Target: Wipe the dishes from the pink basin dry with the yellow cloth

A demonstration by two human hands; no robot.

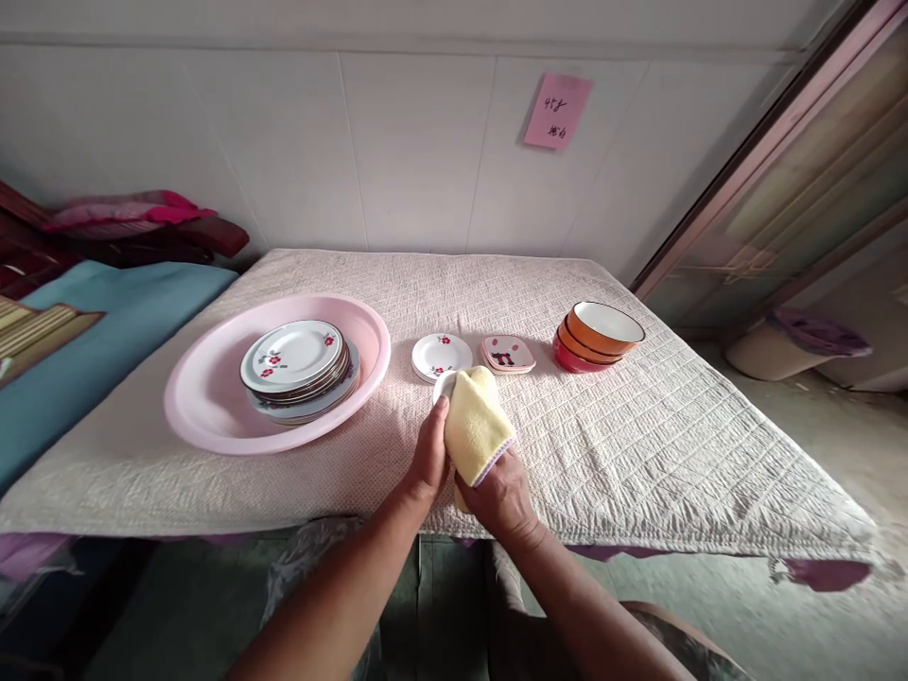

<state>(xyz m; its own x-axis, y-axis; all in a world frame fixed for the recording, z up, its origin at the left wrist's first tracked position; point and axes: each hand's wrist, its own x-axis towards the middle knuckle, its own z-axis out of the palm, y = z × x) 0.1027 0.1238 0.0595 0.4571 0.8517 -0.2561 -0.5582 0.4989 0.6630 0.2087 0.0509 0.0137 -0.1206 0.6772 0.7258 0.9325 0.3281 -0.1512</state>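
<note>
Near the table's front edge, my left hand [429,449] is closed on a small white plate [444,385], its thumb on the rim. Most of that plate is covered by a yellow cloth [479,426] with a purple edge. My right hand [502,497] is closed on the cloth and presses it against the plate; the cloth hides its fingertips. Just beyond my hands lies a short stack of small round plates [441,356] with red flowers. Beside it are squarish dishes [509,352] with a dark and red picture.
To the left, a wide pink basin [205,411] holds a stack of flowered plates [292,357]. Nested orange and red bowls [597,336] stand to the right. A quilted cloth [673,454] covers the table, which meets a white wall bearing a pink note [558,112].
</note>
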